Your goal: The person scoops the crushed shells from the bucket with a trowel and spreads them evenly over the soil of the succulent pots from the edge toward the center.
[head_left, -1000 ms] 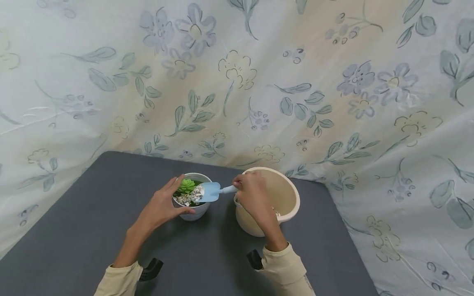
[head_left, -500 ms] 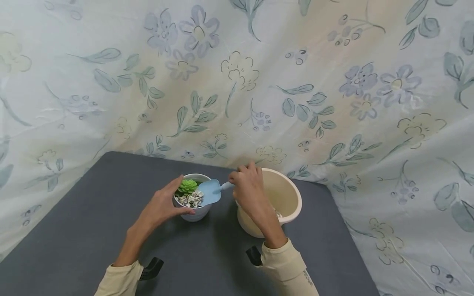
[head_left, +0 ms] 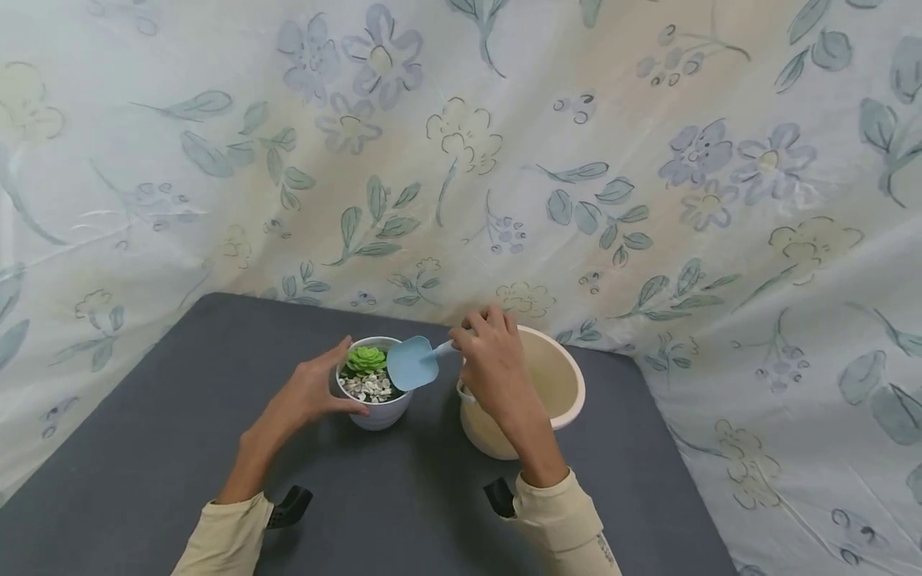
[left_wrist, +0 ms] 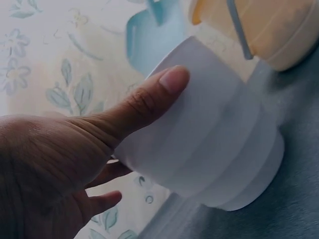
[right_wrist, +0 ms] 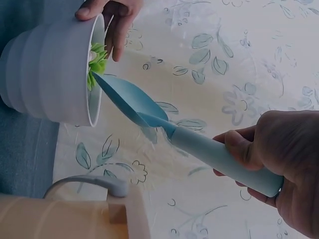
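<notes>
A white ribbed flower pot (head_left: pixel 379 415) stands on the table, holding a green succulent (head_left: pixel 366 359) and pale pebbles (head_left: pixel 366 387). My left hand (head_left: pixel 311 390) steadies it from the left, thumb near the front rim and fingers round the far side. In the left wrist view the thumb lies against the pot's outer wall. My right hand (head_left: pixel 495 364) grips a light blue trowel (head_left: pixel 412 364) by its handle, fingers wrapped round it in the right wrist view. The blade hangs over the pot's right rim, tilted, with no pebbles visible on it.
A cream bucket (head_left: pixel 484 428) with a grey handle (right_wrist: pixel 87 180) stands right of the pot, partly behind my right hand and forearm. Dark grey cloth (head_left: pixel 392 504) covers the table. A floral curtain (head_left: pixel 461 200) hangs close behind the table's back edge.
The trowel blade has lifted and tipped off the pebbles to the pot's right rim; the pebbles on its tip are gone from it. My left hand still holds the pot.
</notes>
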Action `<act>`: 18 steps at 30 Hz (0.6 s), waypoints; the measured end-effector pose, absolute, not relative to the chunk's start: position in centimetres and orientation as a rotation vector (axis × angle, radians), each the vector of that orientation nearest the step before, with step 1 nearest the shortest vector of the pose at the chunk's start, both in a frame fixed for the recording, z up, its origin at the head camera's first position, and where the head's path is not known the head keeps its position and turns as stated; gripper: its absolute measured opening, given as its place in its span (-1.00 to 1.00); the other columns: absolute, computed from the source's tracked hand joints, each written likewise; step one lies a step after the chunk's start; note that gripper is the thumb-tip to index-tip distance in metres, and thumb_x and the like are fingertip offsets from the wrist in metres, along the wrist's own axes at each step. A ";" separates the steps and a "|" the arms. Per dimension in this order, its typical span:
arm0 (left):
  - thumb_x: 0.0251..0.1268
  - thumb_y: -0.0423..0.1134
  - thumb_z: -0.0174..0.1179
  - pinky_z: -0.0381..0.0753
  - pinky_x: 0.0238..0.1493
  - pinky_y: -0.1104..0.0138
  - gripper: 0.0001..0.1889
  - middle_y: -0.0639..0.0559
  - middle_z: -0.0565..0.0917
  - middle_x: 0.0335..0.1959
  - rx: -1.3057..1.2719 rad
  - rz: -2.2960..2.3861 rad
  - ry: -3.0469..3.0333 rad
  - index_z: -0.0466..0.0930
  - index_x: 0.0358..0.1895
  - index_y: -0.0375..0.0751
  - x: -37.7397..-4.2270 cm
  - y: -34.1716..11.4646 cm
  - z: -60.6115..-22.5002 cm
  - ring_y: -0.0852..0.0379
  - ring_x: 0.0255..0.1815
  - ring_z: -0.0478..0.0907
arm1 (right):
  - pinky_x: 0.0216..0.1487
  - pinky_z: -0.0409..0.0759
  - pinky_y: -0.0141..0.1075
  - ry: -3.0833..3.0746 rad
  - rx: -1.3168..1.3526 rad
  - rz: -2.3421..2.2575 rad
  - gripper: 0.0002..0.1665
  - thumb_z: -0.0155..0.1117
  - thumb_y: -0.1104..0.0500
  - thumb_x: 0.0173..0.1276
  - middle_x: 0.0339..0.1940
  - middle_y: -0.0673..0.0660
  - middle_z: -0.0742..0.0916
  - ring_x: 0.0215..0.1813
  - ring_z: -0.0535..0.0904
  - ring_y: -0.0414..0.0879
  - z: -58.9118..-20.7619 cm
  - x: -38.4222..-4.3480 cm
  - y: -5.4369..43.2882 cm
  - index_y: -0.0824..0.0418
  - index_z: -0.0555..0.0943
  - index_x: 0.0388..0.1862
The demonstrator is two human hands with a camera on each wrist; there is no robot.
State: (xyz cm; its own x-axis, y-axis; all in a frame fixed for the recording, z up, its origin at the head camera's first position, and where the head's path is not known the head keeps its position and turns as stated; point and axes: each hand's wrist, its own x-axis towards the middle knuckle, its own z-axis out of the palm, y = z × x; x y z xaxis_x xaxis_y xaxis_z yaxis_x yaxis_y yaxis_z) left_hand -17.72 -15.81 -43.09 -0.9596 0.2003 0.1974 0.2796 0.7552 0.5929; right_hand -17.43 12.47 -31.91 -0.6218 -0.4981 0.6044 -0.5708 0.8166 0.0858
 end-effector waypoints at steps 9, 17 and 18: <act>-0.22 0.11 0.71 0.47 0.39 -0.33 0.36 -0.41 0.25 0.61 -0.494 -1.052 -2.935 0.08 0.68 -0.26 -19.1 -17.2 -42.2 -0.50 0.56 0.29 | -0.01 0.49 -0.02 -2.267 0.680 0.251 -0.80 0.54 0.43 0.21 -0.25 0.15 0.76 -0.05 0.52 0.11 -32.1 -16.7 15.2 0.22 0.85 -0.20; -0.12 0.08 0.68 0.48 0.35 -0.35 0.30 -0.42 0.27 0.61 -0.615 -1.047 -2.929 0.08 0.69 -0.19 -19.3 -18.1 -42.2 -0.52 0.54 0.30 | -0.10 0.43 0.05 -2.247 0.572 0.213 -0.90 0.40 0.36 0.40 -0.25 0.26 0.74 -0.10 0.52 0.24 -31.4 -15.8 20.5 0.24 0.81 -0.19; -0.11 0.08 0.68 0.47 0.36 -0.35 0.29 -0.43 0.26 0.61 -0.618 -1.054 -2.930 0.07 0.69 -0.20 -19.2 -18.1 -42.3 -0.52 0.55 0.30 | -0.11 0.43 0.05 -2.250 0.553 0.213 -0.91 0.40 0.35 0.40 -0.25 0.26 0.74 -0.10 0.52 0.25 -31.4 -15.7 21.2 0.25 0.81 -0.20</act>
State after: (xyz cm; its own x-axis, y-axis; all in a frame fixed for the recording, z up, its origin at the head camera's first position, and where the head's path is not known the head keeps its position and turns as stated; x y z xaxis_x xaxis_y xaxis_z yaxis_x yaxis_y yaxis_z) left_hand -19.19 -18.15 -42.29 -0.9238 0.3700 0.0986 0.3480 0.7039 0.6192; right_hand -15.75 21.23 -31.41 -0.5904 -0.3208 0.7406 -0.4544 0.8905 0.0235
